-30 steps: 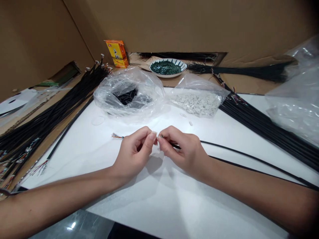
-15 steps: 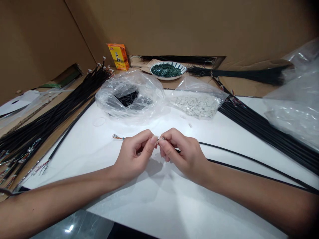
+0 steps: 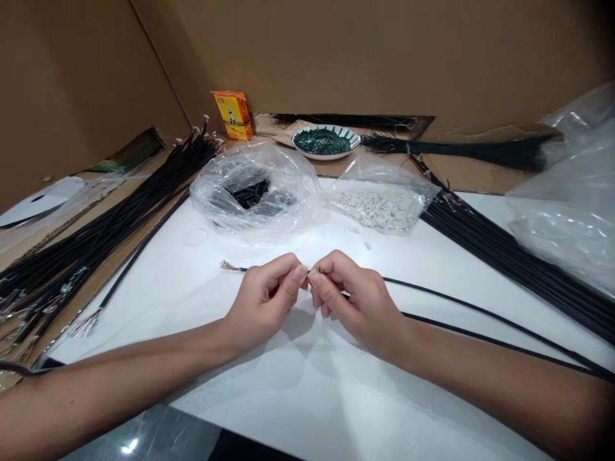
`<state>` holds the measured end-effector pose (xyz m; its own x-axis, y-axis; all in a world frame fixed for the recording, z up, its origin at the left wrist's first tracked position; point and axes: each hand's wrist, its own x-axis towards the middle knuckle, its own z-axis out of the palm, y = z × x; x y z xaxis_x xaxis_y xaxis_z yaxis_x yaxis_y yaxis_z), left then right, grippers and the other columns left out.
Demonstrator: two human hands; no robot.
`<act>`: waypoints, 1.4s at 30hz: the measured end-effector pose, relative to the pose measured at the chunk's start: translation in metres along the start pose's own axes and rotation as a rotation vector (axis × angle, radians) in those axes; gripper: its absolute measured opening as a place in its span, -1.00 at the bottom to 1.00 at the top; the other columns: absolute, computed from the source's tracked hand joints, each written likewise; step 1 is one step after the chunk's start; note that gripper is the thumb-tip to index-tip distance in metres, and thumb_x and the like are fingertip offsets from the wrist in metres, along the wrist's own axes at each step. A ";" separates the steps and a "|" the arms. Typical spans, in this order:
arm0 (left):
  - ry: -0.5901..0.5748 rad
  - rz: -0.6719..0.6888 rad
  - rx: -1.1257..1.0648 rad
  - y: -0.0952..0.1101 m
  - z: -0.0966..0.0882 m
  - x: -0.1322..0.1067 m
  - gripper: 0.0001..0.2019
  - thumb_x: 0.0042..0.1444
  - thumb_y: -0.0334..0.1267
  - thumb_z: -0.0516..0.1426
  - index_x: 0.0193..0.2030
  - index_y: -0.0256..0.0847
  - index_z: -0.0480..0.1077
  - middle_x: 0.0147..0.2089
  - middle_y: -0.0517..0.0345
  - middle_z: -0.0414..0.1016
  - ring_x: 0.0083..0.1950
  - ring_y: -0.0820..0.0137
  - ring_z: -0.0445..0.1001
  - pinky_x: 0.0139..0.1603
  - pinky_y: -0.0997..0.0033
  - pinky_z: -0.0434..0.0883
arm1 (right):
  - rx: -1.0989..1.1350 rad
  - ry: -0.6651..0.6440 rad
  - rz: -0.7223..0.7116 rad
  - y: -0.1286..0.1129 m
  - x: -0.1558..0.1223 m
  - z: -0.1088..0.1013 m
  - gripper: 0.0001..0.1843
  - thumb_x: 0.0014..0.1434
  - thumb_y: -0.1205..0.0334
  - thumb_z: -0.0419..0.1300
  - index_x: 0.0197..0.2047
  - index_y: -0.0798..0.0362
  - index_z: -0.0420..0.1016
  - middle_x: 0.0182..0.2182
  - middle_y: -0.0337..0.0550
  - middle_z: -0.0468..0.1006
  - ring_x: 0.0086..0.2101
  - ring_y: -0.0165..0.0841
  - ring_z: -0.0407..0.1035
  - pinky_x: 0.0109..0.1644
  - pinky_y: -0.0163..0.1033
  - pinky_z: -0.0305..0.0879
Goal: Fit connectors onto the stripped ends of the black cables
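Note:
My left hand (image 3: 269, 291) and my right hand (image 3: 353, 296) meet above the white tabletop, thumbs and forefingers pinched nearly tip to tip. Between them are the thin wires at the end of a black cable (image 3: 480, 331), mostly hidden by my fingers. This cable runs out of my right hand to the right. Behind both hands lies a second black cable (image 3: 446, 294). Its stripped end (image 3: 231, 266), with fine coloured wires, shows to the left of my left hand.
Bundles of black cables lie left (image 3: 120, 198) and right (image 3: 519, 256). Behind my hands are a plastic bag of black tubes (image 3: 247, 192) and a bag of small white pieces (image 3: 384, 208). Farther back stand a plate of dark green bits (image 3: 353, 146) and an orange-yellow box (image 3: 233, 118).
The whole view has shifted slightly, with things now sitting a little lower. Both hands keep their pinch at the same spot, with only slight finger movement.

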<state>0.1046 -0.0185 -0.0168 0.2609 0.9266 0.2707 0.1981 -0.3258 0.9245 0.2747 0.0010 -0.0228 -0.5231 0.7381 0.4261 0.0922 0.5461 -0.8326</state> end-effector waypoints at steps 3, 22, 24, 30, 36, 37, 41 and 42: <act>-0.021 -0.095 -0.172 0.000 0.001 0.001 -0.71 0.26 -0.08 -0.01 -0.38 -0.25 0.22 -0.68 0.39 0.04 -0.68 0.68 0.00 -0.66 0.62 0.01 | 0.102 -0.002 0.051 0.001 0.002 -0.002 -0.81 0.33 0.16 0.01 -0.29 0.08 0.23 -0.48 -0.31 0.39 -0.52 -0.58 0.30 -0.41 -0.42 0.23; -0.011 0.076 0.138 0.004 -0.007 0.000 -0.73 0.26 -0.18 -0.02 -0.39 -0.31 0.27 -0.55 0.30 0.20 -0.54 0.64 0.08 -0.52 0.59 0.09 | 0.329 0.019 0.305 0.001 0.006 -0.005 -0.75 0.25 0.10 0.13 -0.37 0.08 0.30 -0.49 -0.28 0.41 -0.51 -0.53 0.30 -0.40 -0.38 0.23; -0.035 0.030 0.116 0.004 -0.008 0.001 -0.72 0.27 -0.16 -0.03 -0.39 -0.30 0.27 -0.56 0.31 0.16 -0.54 0.64 0.07 -0.51 0.58 0.09 | 0.312 0.013 0.310 0.003 0.007 -0.004 -0.76 0.25 0.11 0.14 -0.37 0.08 0.31 -0.49 -0.27 0.42 -0.51 -0.53 0.30 -0.40 -0.38 0.23; -0.085 -0.022 0.043 0.004 -0.010 0.002 -0.72 0.26 -0.12 -0.01 -0.36 -0.30 0.28 -0.45 0.24 0.35 -0.48 0.62 0.17 -0.44 0.56 0.13 | 0.301 0.014 0.310 0.005 0.007 -0.002 -0.77 0.23 0.11 0.16 -0.36 0.08 0.31 -0.50 -0.26 0.43 -0.49 -0.51 0.32 -0.38 -0.37 0.26; -0.061 -0.019 0.023 0.005 -0.011 0.004 -0.74 0.23 -0.16 0.04 -0.39 -0.30 0.33 -0.50 0.27 0.29 -0.49 0.63 0.14 -0.47 0.58 0.10 | 0.362 0.061 0.325 0.001 0.012 -0.002 -0.77 0.21 0.11 0.19 -0.35 0.10 0.35 -0.49 -0.23 0.47 -0.49 -0.50 0.35 -0.36 -0.35 0.28; -0.051 -0.036 0.017 0.005 -0.011 0.004 -0.73 0.22 -0.14 0.04 -0.40 -0.30 0.33 -0.53 0.28 0.25 -0.51 0.62 0.12 -0.49 0.58 0.08 | 0.376 0.071 0.336 0.001 0.013 -0.003 -0.77 0.20 0.11 0.20 -0.36 0.10 0.37 -0.48 -0.22 0.47 -0.49 -0.49 0.36 -0.36 -0.35 0.28; -0.023 -0.152 0.001 0.005 -0.009 0.005 -0.68 0.22 -0.05 0.02 -0.36 -0.28 0.35 -0.65 0.34 0.11 -0.60 0.61 0.05 -0.59 0.57 0.02 | 0.449 0.097 0.386 0.002 0.017 -0.005 -0.76 0.14 0.11 0.25 -0.39 0.13 0.43 -0.48 -0.19 0.52 -0.50 -0.48 0.37 -0.37 -0.34 0.28; -0.024 -0.168 -0.003 0.005 -0.009 0.005 -0.68 0.22 -0.04 0.02 -0.34 -0.28 0.37 -0.66 0.34 0.10 -0.62 0.62 0.04 -0.60 0.56 0.00 | 0.478 0.100 0.399 0.003 0.017 -0.006 -0.76 0.12 0.10 0.26 -0.39 0.13 0.45 -0.48 -0.18 0.52 -0.50 -0.48 0.38 -0.37 -0.34 0.29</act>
<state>0.0982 -0.0137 -0.0085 0.2472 0.9632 0.1060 0.2377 -0.1663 0.9570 0.2708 0.0176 -0.0155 -0.4429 0.8944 0.0617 -0.1370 0.0006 -0.9906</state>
